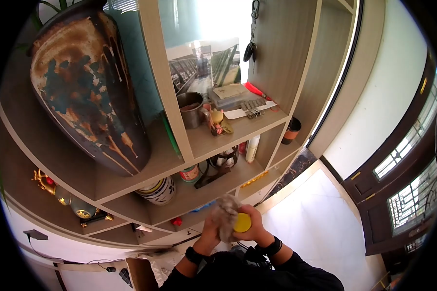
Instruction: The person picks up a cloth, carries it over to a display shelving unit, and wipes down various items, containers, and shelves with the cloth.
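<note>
Both of my hands are together in front of my body, below the lower shelf. My left hand (pixel 209 234) is closed on a crumpled grey-brown cloth (pixel 224 217). The fingers of my right hand (pixel 256 224) wrap round a thing with a round yellow top (pixel 242 222), which looks like a lid. The cloth presses against the left side of this yellow-topped thing and hides most of its body. Each wrist has a black band.
A tall glazed vase (pixel 85 92) fills the left shelf compartment. The middle shelf holds a metal mug (pixel 191 114), a small figurine (pixel 218 121) and a clear box (pixel 226 95). Below stands a patterned pot (pixel 159 191). An open cardboard box (pixel 140 273) is at lower left.
</note>
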`<state>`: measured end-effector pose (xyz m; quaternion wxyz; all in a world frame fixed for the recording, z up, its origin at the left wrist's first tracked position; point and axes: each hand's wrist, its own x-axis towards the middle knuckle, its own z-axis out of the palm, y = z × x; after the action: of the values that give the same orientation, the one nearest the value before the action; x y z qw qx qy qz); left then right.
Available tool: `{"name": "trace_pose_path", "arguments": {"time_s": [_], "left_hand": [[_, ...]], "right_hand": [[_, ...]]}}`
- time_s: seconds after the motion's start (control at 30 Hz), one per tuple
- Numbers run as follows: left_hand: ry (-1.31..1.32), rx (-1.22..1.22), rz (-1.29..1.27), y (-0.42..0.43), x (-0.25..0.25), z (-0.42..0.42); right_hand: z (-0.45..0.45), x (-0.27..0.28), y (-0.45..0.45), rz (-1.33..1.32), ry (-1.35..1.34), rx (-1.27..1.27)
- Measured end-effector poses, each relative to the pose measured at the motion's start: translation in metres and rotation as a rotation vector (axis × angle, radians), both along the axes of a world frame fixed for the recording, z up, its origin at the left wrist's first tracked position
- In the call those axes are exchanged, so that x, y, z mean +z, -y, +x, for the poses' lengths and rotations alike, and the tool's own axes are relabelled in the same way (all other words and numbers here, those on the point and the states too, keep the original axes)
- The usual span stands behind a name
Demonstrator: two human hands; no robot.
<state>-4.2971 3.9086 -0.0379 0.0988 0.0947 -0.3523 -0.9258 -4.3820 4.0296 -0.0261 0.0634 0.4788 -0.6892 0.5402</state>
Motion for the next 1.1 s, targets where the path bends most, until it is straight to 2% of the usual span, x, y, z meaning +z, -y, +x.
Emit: {"name": "trace_pose_path", "arguments": {"time_s": [0.03, 0.07, 0.13, 0.2, 0.27, 0.33, 0.4, 0.47, 0.53, 0.67, 0.77, 0.83, 0.87, 0.93, 0.97, 1.0, 1.07, 1.1], "left_hand": [[0.024, -0.017, 0.061, 0.003, -0.005, 0.001], [0.049, -0.034, 0.123, 0.007, -0.010, 0.001], [0.147, -0.087, 0.216, 0.009, -0.023, 0.005], [0.239, -0.080, 0.397, 0.006, -0.020, 0.008], [0.200, -0.102, 0.393, 0.002, -0.015, 0.013], [0.122, -0.146, 0.373, -0.001, -0.005, 0.017], [0.141, -0.144, 0.319, 0.001, 0.004, 0.018], [0.151, -0.221, 0.275, 0.005, 0.001, 0.021], [0.167, -0.192, 0.282, 0.004, 0.002, 0.023], [0.187, -0.124, 0.294, 0.003, 0.000, 0.027], [0.181, -0.076, 0.292, 0.005, -0.005, 0.032], [0.182, -0.063, 0.323, 0.009, -0.006, 0.036], [0.182, -0.053, 0.352, 0.012, -0.006, 0.039], [0.180, -0.003, 0.340, 0.017, -0.012, 0.043], [0.175, 0.044, 0.331, 0.020, -0.016, 0.046], [0.177, 0.041, 0.327, 0.024, -0.020, 0.049], [0.160, 0.126, 0.385, 0.030, -0.028, 0.058], [0.153, 0.139, 0.447, 0.033, -0.030, 0.062]], "right_hand": [[0.001, -0.004, -0.002, -0.121, 0.067, -0.037], [-0.002, 0.000, -0.005, -0.084, -0.007, -0.075], [-0.003, 0.005, 0.000, -0.267, 0.425, 0.070], [-0.006, 0.014, 0.002, -0.296, 0.492, 0.142], [-0.004, 0.016, 0.008, -0.320, 0.616, 0.289], [0.000, 0.012, 0.013, -0.300, 0.566, 0.246], [-0.001, 0.014, 0.017, -0.205, 0.361, 0.298], [-0.001, 0.012, 0.018, -0.223, 0.380, 0.284], [-0.003, 0.010, 0.017, -0.129, 0.226, 0.165], [-0.003, 0.007, 0.019, -0.127, 0.211, 0.162], [0.000, -0.003, 0.019, -0.231, 0.346, 0.224], [0.005, 0.001, 0.021, -0.510, 0.785, 0.187], [0.002, 0.001, 0.021, -0.512, 0.787, 0.190], [-0.011, 0.002, 0.017, -0.657, 1.310, 0.128], [-0.018, 0.005, 0.014, -0.677, 1.447, 0.156], [-0.032, -0.019, 0.009, -0.711, 1.658, 0.183], [-0.046, -0.046, 0.002, -0.845, 1.952, 0.140], [-0.046, -0.052, -0.001, -0.849, 1.951, 0.142]]}}
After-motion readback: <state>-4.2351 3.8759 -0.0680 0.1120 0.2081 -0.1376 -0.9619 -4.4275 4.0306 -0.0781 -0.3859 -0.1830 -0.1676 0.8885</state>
